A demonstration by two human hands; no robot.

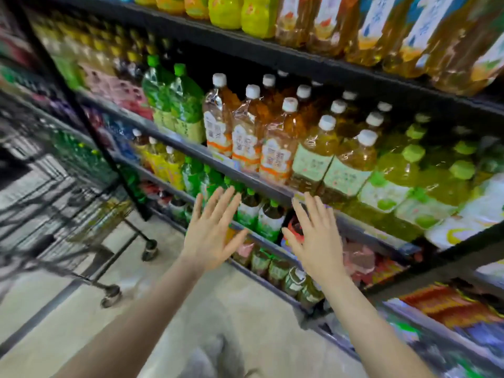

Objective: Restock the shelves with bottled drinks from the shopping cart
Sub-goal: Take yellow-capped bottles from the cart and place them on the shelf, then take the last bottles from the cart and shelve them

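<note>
My left hand (211, 230) and my right hand (316, 236) are both stretched out in front of me, fingers spread and straight, holding nothing. They hover just below the front edge of the middle shelf (253, 181), apart from the bottles. On that shelf stand amber tea bottles with white caps (275, 143) and, left of them, green-capped bottles (180, 105). Behind my hands, one shelf lower, are small green-capped bottles (270, 216). The wire shopping cart (62, 203) stands on the left; it is blurred, and I can only make out some green and yellow items inside it.
The dark shelf unit runs from upper left to lower right, with full shelves above (354, 31) and below (297, 282). A black upright post (90, 126) stands between the cart and the shelves. The cart's wheels (149, 251) rest on the pale floor (163, 309).
</note>
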